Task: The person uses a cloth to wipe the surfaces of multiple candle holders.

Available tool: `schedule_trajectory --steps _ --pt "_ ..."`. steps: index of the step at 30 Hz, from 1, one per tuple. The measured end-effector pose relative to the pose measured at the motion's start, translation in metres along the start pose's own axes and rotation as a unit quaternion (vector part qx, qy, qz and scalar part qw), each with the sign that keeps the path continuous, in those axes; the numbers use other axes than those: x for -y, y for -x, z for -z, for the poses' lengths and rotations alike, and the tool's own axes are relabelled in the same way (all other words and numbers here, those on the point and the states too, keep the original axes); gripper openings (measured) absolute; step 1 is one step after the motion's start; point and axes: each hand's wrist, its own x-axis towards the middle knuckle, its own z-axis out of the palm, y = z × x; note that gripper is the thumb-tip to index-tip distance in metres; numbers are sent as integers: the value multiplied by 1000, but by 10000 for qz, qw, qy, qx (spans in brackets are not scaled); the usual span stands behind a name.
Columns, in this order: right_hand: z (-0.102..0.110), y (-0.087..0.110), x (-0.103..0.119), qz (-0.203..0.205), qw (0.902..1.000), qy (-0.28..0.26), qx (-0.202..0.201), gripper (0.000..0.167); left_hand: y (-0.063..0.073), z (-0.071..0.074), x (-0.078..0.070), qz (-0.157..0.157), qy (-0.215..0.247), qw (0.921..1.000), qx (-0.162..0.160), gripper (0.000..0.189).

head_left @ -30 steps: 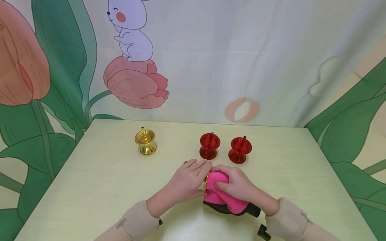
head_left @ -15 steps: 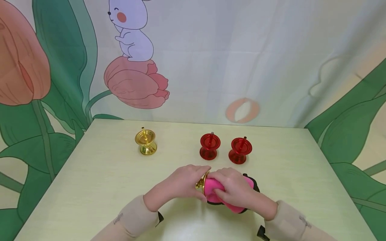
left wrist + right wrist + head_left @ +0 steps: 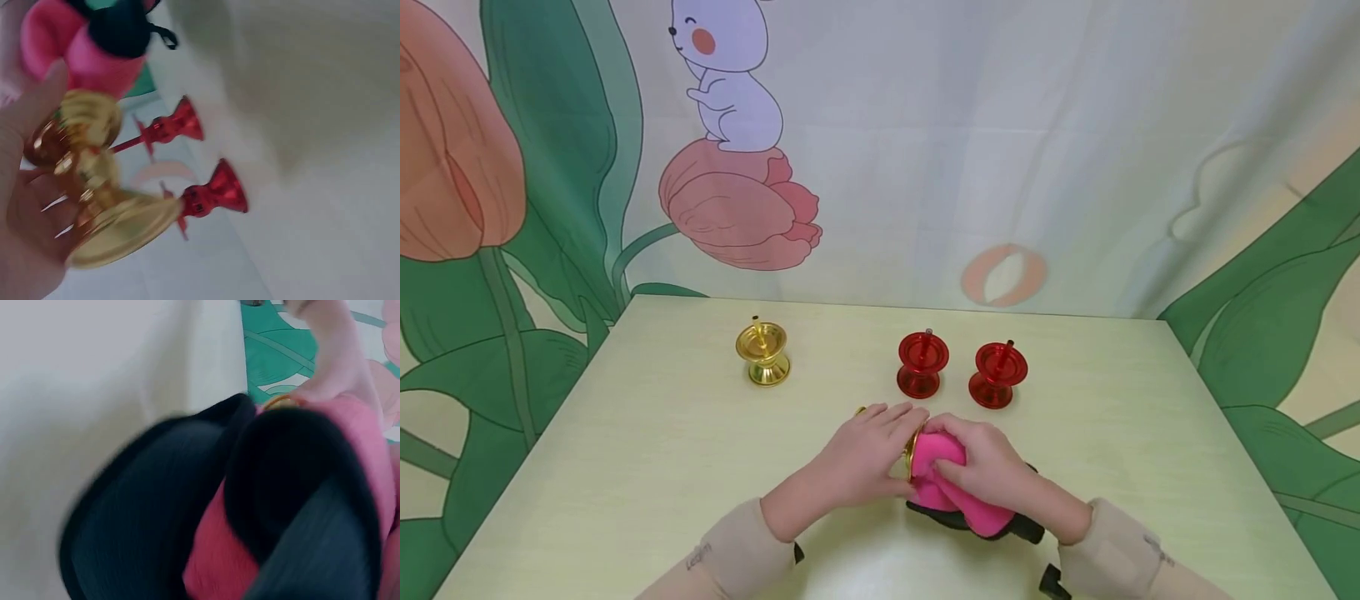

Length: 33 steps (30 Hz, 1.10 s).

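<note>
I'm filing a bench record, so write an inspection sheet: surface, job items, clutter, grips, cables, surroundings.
Surface: pale tabletop, no spill seen.
Job items: held gold stand, tipped sideways; black-edged pink cloth at its rim.
Clutter: upright gold stand, left red stand and right red stand, standing apart.
Grips: left grip holds the tipped stand; right grip holds the cloth.
Cables: nothing seen.
Surroundings: printed backdrop behind the tabletop.

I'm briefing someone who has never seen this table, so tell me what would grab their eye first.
The bright pink cloth with black edges would likely draw the eye first, gripped by the right hand low in the head view. Next to it, the left hand holds a shiny gold stand. Beyond the hands, two red stands rest upright on the table.
</note>
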Motion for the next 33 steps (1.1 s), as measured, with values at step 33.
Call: schedule_trajectory --steps 33 --pt "20 4 -12 -1053 9815 -1361 -842 36 15 -11 11 1065 6 9815 -1592 82"
